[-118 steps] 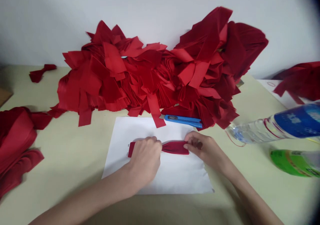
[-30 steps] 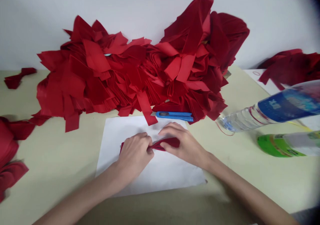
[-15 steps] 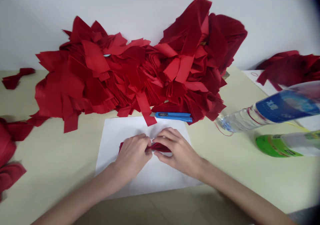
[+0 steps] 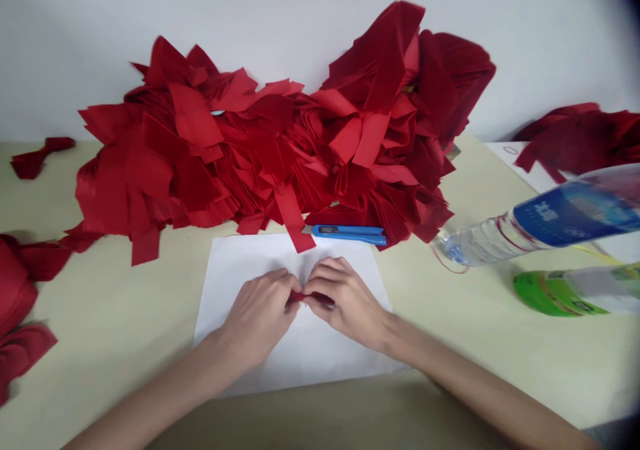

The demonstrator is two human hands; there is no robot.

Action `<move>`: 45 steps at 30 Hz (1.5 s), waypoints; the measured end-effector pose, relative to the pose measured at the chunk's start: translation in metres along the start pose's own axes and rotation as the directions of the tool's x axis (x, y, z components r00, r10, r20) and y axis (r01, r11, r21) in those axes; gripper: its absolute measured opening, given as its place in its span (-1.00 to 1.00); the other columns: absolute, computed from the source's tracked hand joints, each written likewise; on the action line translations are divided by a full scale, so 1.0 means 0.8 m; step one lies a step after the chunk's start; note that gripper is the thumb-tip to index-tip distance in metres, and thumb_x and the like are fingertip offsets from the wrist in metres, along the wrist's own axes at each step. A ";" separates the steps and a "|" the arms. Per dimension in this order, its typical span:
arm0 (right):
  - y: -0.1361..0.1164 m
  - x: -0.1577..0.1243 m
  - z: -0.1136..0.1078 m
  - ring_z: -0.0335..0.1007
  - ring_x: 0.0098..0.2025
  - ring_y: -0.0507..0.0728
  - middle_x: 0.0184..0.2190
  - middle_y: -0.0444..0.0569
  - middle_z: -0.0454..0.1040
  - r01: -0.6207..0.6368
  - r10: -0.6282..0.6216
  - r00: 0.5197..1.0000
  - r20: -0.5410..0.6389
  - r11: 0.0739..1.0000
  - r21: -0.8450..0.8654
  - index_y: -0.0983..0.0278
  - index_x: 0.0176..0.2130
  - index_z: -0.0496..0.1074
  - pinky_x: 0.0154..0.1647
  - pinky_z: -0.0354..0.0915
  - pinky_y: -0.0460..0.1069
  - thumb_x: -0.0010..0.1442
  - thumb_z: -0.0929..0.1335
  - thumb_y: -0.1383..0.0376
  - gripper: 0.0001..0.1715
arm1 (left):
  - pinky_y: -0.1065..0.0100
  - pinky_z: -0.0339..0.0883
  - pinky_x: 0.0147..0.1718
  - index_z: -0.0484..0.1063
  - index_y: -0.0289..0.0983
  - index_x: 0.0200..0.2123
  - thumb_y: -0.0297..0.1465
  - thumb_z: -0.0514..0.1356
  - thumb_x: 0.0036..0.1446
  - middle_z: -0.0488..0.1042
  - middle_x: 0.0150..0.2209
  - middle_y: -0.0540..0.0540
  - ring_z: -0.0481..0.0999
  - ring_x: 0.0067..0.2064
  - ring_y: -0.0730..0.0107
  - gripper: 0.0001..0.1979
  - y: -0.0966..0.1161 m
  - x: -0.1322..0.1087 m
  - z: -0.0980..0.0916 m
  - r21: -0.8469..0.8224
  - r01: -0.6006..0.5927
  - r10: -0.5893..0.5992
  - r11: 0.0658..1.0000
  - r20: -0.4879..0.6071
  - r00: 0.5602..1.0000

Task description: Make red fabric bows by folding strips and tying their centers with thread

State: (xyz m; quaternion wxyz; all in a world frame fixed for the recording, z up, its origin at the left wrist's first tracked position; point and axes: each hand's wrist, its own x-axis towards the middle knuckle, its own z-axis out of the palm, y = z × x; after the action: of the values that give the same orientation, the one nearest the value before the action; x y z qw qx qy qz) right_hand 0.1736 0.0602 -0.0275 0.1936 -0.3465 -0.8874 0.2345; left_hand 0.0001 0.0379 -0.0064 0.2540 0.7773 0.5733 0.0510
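Observation:
A small dark red cloth piece (image 4: 299, 297) is pinched at its middle between my two hands, above a white sheet of paper (image 4: 300, 363). My left hand (image 4: 265, 307) has its fingers closed on the left part of the piece. On the right part, my right hand (image 4: 345, 297) presses with thumb and fingertips. The fingers hide most of the cloth, and something thin and dark shows at its middle, too small to make out. Just behind the hands a blue cutter knife (image 4: 350, 234) lies near the paper's back edge, its tip beside a red strip (image 4: 293, 217).
A large heap of red cloth pieces (image 4: 240, 150) stretches along the wall. More red pieces lie at the left edge (image 4: 15, 290) and back right (image 4: 580, 137). A clear bottle with a blue label (image 4: 555, 215) and a green-capped bottle (image 4: 550, 293) lie on the right.
My right hand's fingers have closed in on the cloth, and the hand has moved slightly left toward my left hand. Less of the red piece shows now. The view has shifted a little.

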 end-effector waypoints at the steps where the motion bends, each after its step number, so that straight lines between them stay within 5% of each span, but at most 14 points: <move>1: 0.000 0.000 0.001 0.29 -0.24 0.10 -0.44 -0.12 0.47 0.005 -0.005 1.000 -0.004 1.000 0.007 0.27 -0.38 0.45 -0.17 0.15 0.03 0.12 0.35 0.44 -0.91 | 0.34 0.20 -0.39 0.40 -0.20 -0.34 -0.49 0.08 0.07 0.49 -0.31 0.02 0.47 -0.30 0.32 -0.87 -0.002 0.000 -0.004 -0.002 0.002 -0.002 1.000 0.000 1.000; 7: 0.003 0.000 0.006 0.28 -0.24 0.11 -0.43 -0.10 0.45 0.026 -0.026 0.999 -0.029 1.000 0.008 0.29 -0.38 0.45 -0.18 0.13 0.03 0.07 0.33 0.49 -0.87 | 0.29 0.21 -0.37 0.40 -0.19 -0.23 -0.52 0.11 0.00 0.47 -0.21 -0.01 0.46 -0.19 0.24 -0.76 -0.001 -0.004 -0.024 0.031 -0.012 0.012 0.999 -0.006 1.000; 15: 0.003 -0.002 0.009 0.25 -0.26 0.11 -0.46 -0.10 0.42 0.023 -0.023 0.999 -0.039 1.000 -0.001 0.30 -0.38 0.47 -0.19 0.13 0.03 0.06 0.33 0.48 -0.87 | 0.30 0.10 -0.48 0.33 -0.26 -0.51 -0.55 0.04 0.02 0.40 -0.40 -0.06 0.41 -0.38 0.28 -0.85 0.011 0.004 0.002 0.130 -0.029 0.030 0.991 -0.006 1.000; 25: 0.004 -0.001 0.005 0.30 -0.22 0.11 -0.42 -0.10 0.45 0.008 -0.008 1.000 0.011 1.000 0.013 0.27 -0.36 0.45 -0.13 0.15 0.06 0.14 0.34 0.41 -0.92 | 0.37 0.03 -0.51 0.31 -0.25 -0.58 -0.59 0.01 -0.06 0.40 -0.49 0.01 0.36 -0.43 0.39 -0.81 0.000 0.011 0.004 0.064 -0.055 0.054 0.996 0.022 0.998; 29: 0.008 0.000 -0.019 0.32 -0.13 0.13 -0.33 -0.09 0.48 -0.026 0.023 0.999 0.036 0.996 0.084 0.23 -0.28 0.46 -0.06 0.19 0.08 0.10 0.39 0.38 -0.88 | 0.37 0.06 -0.49 0.36 -0.24 -0.52 -0.59 0.01 -0.04 0.44 -0.45 0.01 0.39 -0.41 0.38 -0.80 -0.001 0.011 0.005 0.047 -0.059 0.058 0.997 0.023 0.998; 34: 0.017 -0.014 -0.076 0.38 -0.15 0.11 -0.18 -0.03 0.45 -0.139 0.171 0.969 -0.177 0.974 0.177 0.22 -0.14 0.43 -0.13 0.31 0.03 0.16 0.34 0.32 -0.79 | 0.31 0.08 -0.46 0.38 -0.26 -0.46 -0.60 -0.02 0.02 0.45 -0.39 -0.05 0.41 -0.38 0.31 -0.78 0.001 0.004 0.001 0.060 -0.083 0.083 0.995 0.013 0.996; 38: 0.021 -0.039 -0.110 0.38 -0.16 0.11 -0.18 -0.04 0.43 -0.224 0.229 0.927 -0.296 0.973 0.052 0.20 -0.14 0.43 -0.16 0.31 0.01 0.19 0.33 0.30 -0.80 | 0.30 0.09 -0.43 0.39 -0.28 -0.45 -0.58 -0.03 0.05 0.43 -0.39 -0.06 0.39 -0.39 0.32 -0.77 0.003 0.004 -0.008 0.064 -0.087 0.089 0.994 -0.029 0.996; 41: 0.024 -0.061 -0.121 0.38 -0.21 0.10 -0.20 -0.05 0.43 -0.281 0.246 0.899 -0.362 0.958 -0.048 0.19 -0.15 0.43 -0.21 0.30 0.00 0.19 0.33 0.30 -0.81 | 0.32 0.09 -0.43 0.40 -0.27 -0.48 -0.55 0.05 0.00 0.38 -0.45 -0.01 0.33 -0.43 0.38 -0.83 0.002 0.008 -0.019 -0.078 -0.042 0.034 0.996 -0.100 0.994; 43: 0.026 -0.076 -0.126 0.37 -0.27 0.09 -0.21 -0.05 0.43 -0.324 0.267 0.878 -0.397 0.943 -0.081 0.19 -0.16 0.43 -0.26 0.30 0.00 0.18 0.34 0.29 -0.82 | 0.34 0.07 -0.45 0.41 -0.26 -0.53 -0.51 0.13 -0.08 0.32 -0.52 0.04 0.28 -0.46 0.41 -0.91 -0.002 0.013 -0.029 -0.365 0.012 -0.039 0.931 -0.066 0.997; 45: 0.027 -0.090 -0.128 0.36 -0.31 0.08 -0.22 -0.05 0.42 -0.360 0.294 0.857 -0.423 0.929 -0.083 0.19 -0.17 0.43 -0.28 0.29 0.00 0.18 0.34 0.27 -0.83 | 0.37 0.07 -0.47 0.40 -0.25 -0.55 -0.48 0.19 -0.14 0.27 -0.56 0.06 0.25 -0.48 0.43 -0.98 -0.009 0.019 -0.036 -0.746 0.144 -0.078 0.650 0.123 0.989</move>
State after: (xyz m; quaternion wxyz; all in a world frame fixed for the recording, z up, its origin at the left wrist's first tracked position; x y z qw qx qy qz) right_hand 0.2864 0.0525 0.0309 0.3014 -0.5477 -0.7718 0.1161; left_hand -0.0117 0.0630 0.0121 0.5782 0.5670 0.5366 0.2371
